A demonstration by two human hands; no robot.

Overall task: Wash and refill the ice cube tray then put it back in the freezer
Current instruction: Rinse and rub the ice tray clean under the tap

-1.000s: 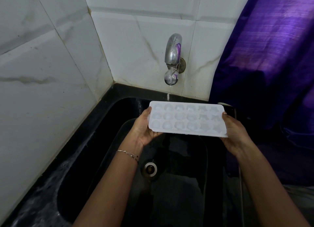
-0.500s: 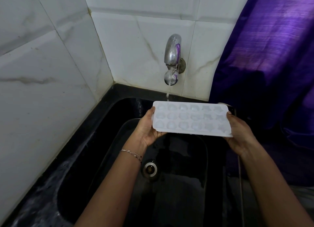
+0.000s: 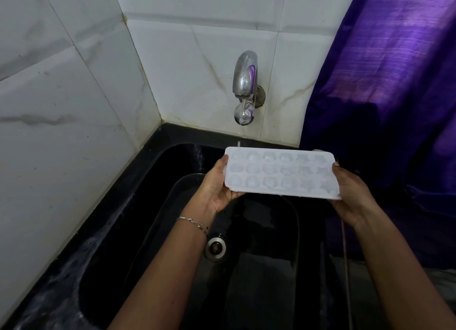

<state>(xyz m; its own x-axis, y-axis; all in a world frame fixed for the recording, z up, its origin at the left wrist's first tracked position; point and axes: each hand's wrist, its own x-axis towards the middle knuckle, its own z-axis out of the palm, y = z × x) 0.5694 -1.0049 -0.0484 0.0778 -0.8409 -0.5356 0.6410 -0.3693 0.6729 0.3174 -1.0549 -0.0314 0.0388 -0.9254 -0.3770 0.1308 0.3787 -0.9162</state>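
The left hand (image 3: 217, 189) and right hand (image 3: 351, 193) each clasp a short end of the white ice cube tray (image 3: 281, 172), its long axis spanning between their fingers, cavities up, above the black sink (image 3: 138, 181). Beyond the fingers, the tap (image 3: 244, 87) trickles just past the tray's far left edge.

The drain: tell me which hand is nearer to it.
Left. The left hand grips the tray's end almost directly above the drain; the right hand holds the far end, off to its right.

White ice cube tray (image 3: 281, 172), right of frame centre.
Rectangular, cavities facing up in three rows, held roughly level.
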